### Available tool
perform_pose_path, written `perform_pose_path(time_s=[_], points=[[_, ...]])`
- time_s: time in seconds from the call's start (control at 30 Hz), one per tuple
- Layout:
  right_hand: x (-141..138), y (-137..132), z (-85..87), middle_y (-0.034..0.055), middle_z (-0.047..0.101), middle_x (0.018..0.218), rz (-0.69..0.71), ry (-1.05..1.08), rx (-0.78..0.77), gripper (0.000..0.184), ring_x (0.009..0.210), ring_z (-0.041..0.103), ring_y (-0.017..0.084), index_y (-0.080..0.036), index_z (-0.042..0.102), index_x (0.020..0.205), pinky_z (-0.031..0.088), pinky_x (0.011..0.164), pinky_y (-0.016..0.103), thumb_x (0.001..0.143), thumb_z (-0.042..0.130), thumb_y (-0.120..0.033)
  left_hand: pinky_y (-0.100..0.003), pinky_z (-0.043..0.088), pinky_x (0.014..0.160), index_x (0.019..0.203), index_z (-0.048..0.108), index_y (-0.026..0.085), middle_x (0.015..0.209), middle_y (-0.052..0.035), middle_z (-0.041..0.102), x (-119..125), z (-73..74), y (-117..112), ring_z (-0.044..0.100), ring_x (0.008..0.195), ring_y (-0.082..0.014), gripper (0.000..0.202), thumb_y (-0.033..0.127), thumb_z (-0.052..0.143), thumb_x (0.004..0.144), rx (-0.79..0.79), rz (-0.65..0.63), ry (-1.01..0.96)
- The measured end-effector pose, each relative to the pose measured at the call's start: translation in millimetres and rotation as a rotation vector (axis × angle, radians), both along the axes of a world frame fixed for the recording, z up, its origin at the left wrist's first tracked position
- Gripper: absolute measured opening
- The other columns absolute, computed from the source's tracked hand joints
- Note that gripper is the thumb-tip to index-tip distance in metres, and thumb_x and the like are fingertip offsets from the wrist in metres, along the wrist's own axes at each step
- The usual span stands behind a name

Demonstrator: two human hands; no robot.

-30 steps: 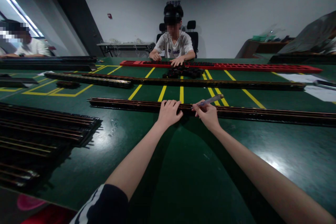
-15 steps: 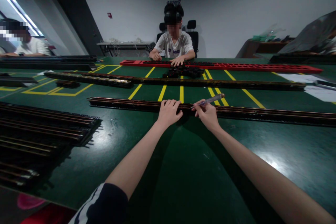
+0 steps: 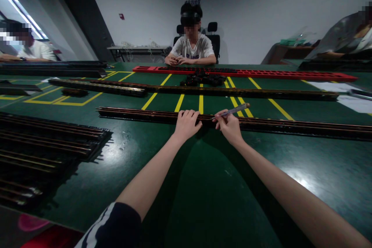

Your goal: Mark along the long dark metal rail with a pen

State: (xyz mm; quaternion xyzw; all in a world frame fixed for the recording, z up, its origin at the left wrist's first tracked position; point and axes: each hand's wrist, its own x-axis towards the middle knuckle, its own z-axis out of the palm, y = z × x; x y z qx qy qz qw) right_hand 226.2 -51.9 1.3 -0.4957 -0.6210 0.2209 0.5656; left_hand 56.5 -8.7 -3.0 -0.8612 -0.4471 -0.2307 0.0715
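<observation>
Both at rail (image 3: 130,113) on table (image 3: 203,190): left hand (image 3: 186,124) fingers flat, together, on it; right hand (image 3: 230,127) fingers clamped round pen (image 3: 234,111).

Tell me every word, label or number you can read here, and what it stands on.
Nothing reads clearly.
Chest print on the person opposite: blurred, unreadable.
Dark sign above that person's head: too small to read.
Small red sign, upper left: too small to read.
Paper sheets, far right: no legible text.
The pen in the right hand: markings not legible.
</observation>
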Motion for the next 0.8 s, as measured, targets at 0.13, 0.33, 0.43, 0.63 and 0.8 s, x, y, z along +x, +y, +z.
perform_pose_path(time_s=[0.13,0.33,0.43,0.63,0.8], points=[[0.6,-0.5,0.6,0.0057,0.064,0.07,-0.002,-0.004,-0.002,0.042,0.048,0.057,0.013,-0.017,0.052,0.079,0.047,0.044,0.026,0.08,0.052,-0.06,-0.045,0.037,0.098,0.115,0.058,0.017,0.113,-0.0096,0.065,0.7,0.4,-0.8,0.056,0.106,-0.0243,0.036,0.035,0.04,0.09,0.008,0.003,-0.005],[0.8,-1.7,1.1,0.0046,0.063,0.069,-0.028,-0.005,0.008,0.041,0.048,0.057,0.013,-0.019,0.051,0.078,0.047,0.044,0.026,0.081,0.051,-0.06,-0.046,0.035,0.099,0.113,0.059,0.019,0.113,-0.0086,0.065,2.3,0.8,-2.7,0.056,0.107,-0.024,0.033,0.034,0.04,0.09,0.009,0.014,-0.025],[0.5,-1.6,0.9,0.0047,0.063,0.069,-0.034,-0.005,0.011,0.042,0.048,0.057,0.013,-0.018,0.052,0.078,0.047,0.043,0.026,0.08,0.052,-0.06,-0.046,0.034,0.101,0.113,0.059,0.02,0.114,-0.0077,0.065,3.1,0.5,-2.5,0.056,0.108,-0.0237,0.033,0.034,0.04,0.09,0.004,0.028,-0.019],[0.3,0.2,-1.1,0.0037,0.063,0.066,-0.051,0.008,0.018,0.043,0.044,0.055,0.012,-0.019,0.05,0.078,0.046,0.042,0.025,0.08,0.051,-0.061,-0.046,0.032,0.102,0.113,0.059,0.019,0.114,-0.0082,0.065,4.3,-0.5,-2.3,0.055,0.108,-0.0242,0.033,0.033,0.04,0.089,0.034,0.029,-0.005],[0.1,0.7,-1.4,0.0035,0.062,0.065,-0.06,0.014,0.033,0.044,0.043,0.054,0.011,-0.018,0.05,0.077,0.045,0.041,0.025,0.08,0.051,-0.062,-0.047,0.032,0.101,0.113,0.059,0.017,0.114,-0.009,0.065,4.2,-0.3,-2.4,0.055,0.107,-0.0244,0.035,0.032,0.038,0.09,0.04,0.014,-0.001]])
